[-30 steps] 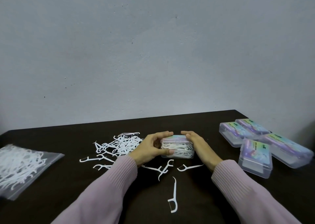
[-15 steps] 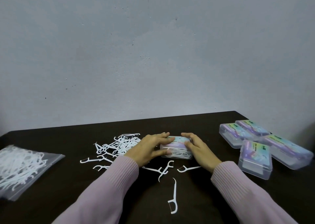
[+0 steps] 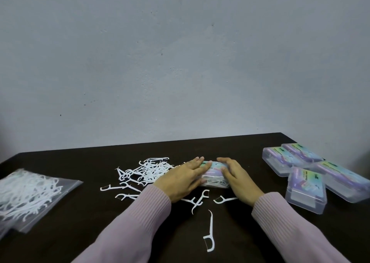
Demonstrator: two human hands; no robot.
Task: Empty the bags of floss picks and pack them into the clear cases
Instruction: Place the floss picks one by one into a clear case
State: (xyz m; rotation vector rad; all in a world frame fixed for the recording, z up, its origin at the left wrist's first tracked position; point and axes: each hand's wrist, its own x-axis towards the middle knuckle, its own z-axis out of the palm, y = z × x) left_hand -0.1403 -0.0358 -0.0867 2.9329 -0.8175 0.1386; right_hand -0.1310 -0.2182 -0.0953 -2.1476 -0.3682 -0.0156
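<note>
Press evenly: left hand (image 3: 181, 179) and right hand (image 3: 239, 177) flat on the clear case (image 3: 213, 175), fingers straight; latch seemingly unseated.

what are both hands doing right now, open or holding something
Left hand: open, straight fingers pressing on the lid of the clear case.
Right hand: open, fingers flat against the same case's right end.

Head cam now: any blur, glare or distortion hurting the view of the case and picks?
Head view: dim, even light; soft overall; wide-angle bend bows the table edge; hands hide much of the case; white picks contrast well; bag on the left smears at the frame edge; no strong glare.
</note>
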